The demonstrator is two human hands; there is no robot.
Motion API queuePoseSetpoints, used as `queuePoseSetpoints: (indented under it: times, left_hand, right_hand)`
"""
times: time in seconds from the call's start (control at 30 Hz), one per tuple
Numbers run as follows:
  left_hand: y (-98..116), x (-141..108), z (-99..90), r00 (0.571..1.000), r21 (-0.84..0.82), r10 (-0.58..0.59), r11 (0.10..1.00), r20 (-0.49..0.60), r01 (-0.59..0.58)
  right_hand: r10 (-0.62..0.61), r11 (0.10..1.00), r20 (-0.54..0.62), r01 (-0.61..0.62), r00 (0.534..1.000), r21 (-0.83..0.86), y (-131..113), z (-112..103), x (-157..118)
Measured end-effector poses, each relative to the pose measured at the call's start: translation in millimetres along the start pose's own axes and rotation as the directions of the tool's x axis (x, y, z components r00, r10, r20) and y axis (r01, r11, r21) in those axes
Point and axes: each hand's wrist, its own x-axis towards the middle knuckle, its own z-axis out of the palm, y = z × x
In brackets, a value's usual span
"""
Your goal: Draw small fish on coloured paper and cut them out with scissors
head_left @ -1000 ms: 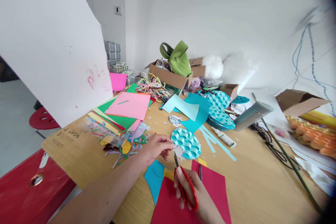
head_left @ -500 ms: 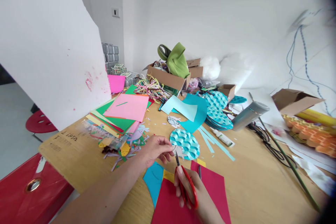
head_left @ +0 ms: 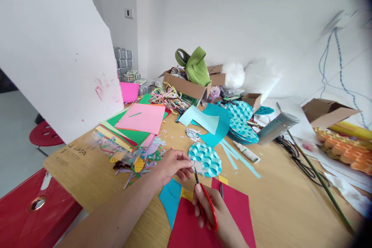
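My left hand pinches a small white paper fish cutout by its left side. In my right hand are red-handled scissors, their blades pointing up at the cutout's lower edge. Just behind the cutout lies a round turquoise wave-patterned paper disc. A second drawn paper fish rests flat farther back. Beneath my right hand is a dark red paper sheet, with a pen on it and a blue paper piece at its left.
Stacked coloured paper and scraps cover the table's left. At the back are a cardboard box with green felt and wave-patterned discs. A glue bottle, a grey tumbler and a long green stick lie to the right.
Very little differs. The scissor handles have drawn slightly closer together at the cutout, while my left hand keeps its pinch in the same place.
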Motion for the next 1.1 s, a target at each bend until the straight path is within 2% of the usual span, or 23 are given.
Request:
queuePoseSetpoints:
  times: [0.6, 1.1]
  left_hand:
    - [-0.6, -0.3, 1.7, 1.0, -0.021, 0.011, 1.0, -0.008, -0.011]
    - [-1.5, 0.3, 2.8, 1.0, -0.057, -0.008, 0.998, -0.009, 0.008]
  right_hand:
    - [-0.026, 0.998, -0.017, 0.025, 1.0, -0.061, 2.8, -2.7, 3.2]
    - [0.021, 0.999, -0.078, -0.024, 0.997, -0.035, 2.0, -0.9, 1.4]
